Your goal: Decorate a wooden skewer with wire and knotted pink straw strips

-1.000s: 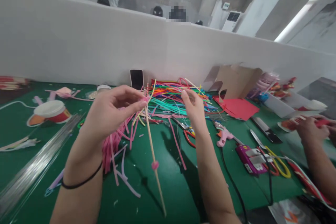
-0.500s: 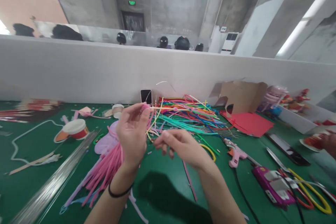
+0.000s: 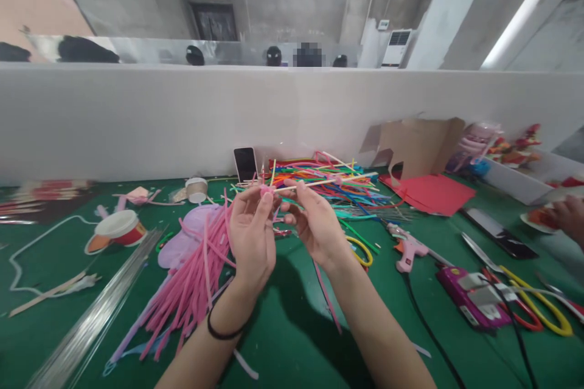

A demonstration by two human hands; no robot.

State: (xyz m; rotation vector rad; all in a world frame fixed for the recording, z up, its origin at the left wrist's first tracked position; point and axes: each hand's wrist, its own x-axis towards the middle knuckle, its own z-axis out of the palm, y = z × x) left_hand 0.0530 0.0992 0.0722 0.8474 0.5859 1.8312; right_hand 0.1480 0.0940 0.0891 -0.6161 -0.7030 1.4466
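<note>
My left hand is closed, thumb and fingertips pinching a small pink fuzzy piece that looks like wound pipe cleaner. A thin pale stick runs from this piece out to the right. Thumb and forefinger of my right hand pinch the stick close to the pink piece; the other fingers curl below. Beside my left forearm lies a bundle of pink pipe cleaners, partly over a lilac flat shape. Behind both hands is a pile of multicoloured pipe cleaners.
A pink glue gun, purple power strip and yellow-handled scissors lie to the right. Wire rods and a paper cup are left. A phone leans on the white partition. Another person's hand shows far right.
My right hand has risen from below and taken hold of the stick beside the pink piece. My left hand has shifted slightly right with the piece. The view has tilted a little.
</note>
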